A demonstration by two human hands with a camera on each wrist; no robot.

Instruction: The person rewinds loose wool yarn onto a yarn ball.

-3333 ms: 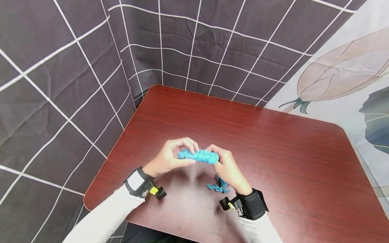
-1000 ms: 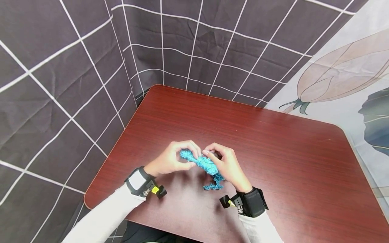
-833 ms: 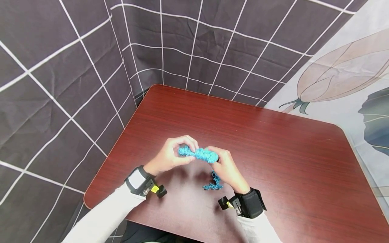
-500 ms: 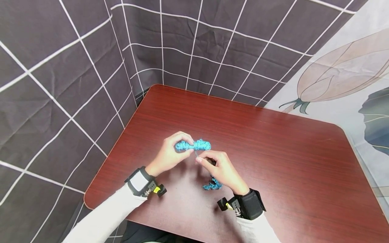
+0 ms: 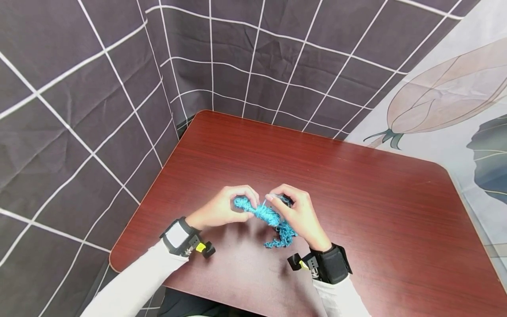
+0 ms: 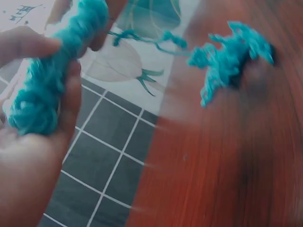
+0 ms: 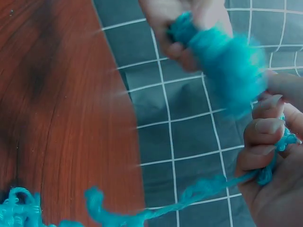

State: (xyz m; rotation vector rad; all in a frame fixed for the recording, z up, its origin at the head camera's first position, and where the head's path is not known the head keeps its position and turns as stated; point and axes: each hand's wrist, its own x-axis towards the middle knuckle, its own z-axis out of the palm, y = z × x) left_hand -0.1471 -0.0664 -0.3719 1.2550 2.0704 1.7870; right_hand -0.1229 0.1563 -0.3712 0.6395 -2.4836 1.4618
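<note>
My left hand (image 5: 223, 208) pinches the narrow middle of a bright blue yarn bundle (image 5: 267, 215) between thumb and fingers. The bundle is held above the table, its right end tilted down. Just to the right, my right hand (image 5: 301, 215) grips a strand of the same yarn, which rises from the bundle to its thumb and fingertips. In the right wrist view its fingers (image 7: 265, 130) curl round the yarn strand (image 7: 203, 189), which trails off toward the table. A loose, crinkled yarn clump (image 6: 227, 59) lies on the wood, partly behind the right hand in the head view.
The reddish-brown table (image 5: 356, 198) extends far to the right and back. Dark cloth with white grid lines (image 5: 261, 57) hangs behind and at left, and a flower-patterned cloth (image 5: 443, 97) at right. Each wrist wears a black strap with a small camera.
My right hand pulls the strand round the bundle, passing from below it half a second ago to above its right part now. The bundle has come lower and its right end has dipped.
</note>
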